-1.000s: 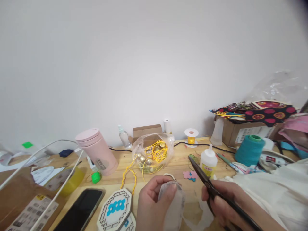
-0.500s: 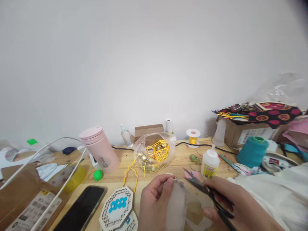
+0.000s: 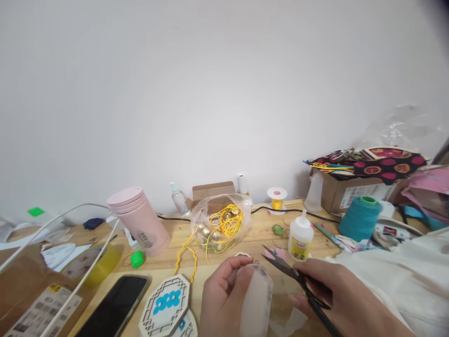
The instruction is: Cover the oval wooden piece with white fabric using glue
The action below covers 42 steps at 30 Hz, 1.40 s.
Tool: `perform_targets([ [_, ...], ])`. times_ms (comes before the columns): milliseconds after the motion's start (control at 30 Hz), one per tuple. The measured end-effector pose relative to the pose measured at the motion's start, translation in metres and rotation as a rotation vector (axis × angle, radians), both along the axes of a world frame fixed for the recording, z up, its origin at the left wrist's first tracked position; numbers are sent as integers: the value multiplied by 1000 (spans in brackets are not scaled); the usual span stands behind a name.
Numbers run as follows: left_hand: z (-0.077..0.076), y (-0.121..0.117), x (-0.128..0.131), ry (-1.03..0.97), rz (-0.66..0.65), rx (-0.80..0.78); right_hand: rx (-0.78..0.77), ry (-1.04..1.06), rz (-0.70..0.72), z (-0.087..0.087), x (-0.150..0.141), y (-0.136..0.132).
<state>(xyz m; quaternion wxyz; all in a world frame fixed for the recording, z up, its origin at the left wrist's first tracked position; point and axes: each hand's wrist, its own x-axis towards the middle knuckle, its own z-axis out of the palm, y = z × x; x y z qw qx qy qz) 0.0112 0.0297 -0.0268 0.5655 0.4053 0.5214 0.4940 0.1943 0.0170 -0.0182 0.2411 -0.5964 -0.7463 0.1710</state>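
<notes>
My left hand (image 3: 222, 299) is closed around a pale, translucent oval piece (image 3: 256, 299) with a dark edge, held upright near the table's front. My right hand (image 3: 336, 299) grips black scissors (image 3: 289, 274). Their blades are slightly apart and point left toward the top of the oval piece, stopping just short of it. A white octagonal lattice ornament with a blue centre (image 3: 164, 304) lies just left of my left hand, with a yellow cord (image 3: 184, 257) running up from it.
On the wooden table (image 3: 259, 229) stand a pink tumbler (image 3: 138, 227), a plastic bag of gold bells and yellow cord (image 3: 220, 224), a glue bottle (image 3: 300, 236), a teal thread cone (image 3: 361, 217) and a yellow spool (image 3: 277, 199). A phone (image 3: 114, 311) lies front left; cardboard boxes (image 3: 351, 194) sit right.
My right hand swung the scissors down and left, from pointing up toward the glue bottle to pointing at the oval piece's top. My left hand kept its hold.
</notes>
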Motion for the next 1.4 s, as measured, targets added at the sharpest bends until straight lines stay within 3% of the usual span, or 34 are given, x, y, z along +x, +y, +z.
perform_targets([
  [133,1,2,0,-17,50,38,68,-154,78,-1,-2,-2],
  [367,5,2,2,-35,101,73,152,-195,170,-7,1,-6],
  [1400,6,1,3,-13,115,64,153,-254,170,-11,-1,-8],
])
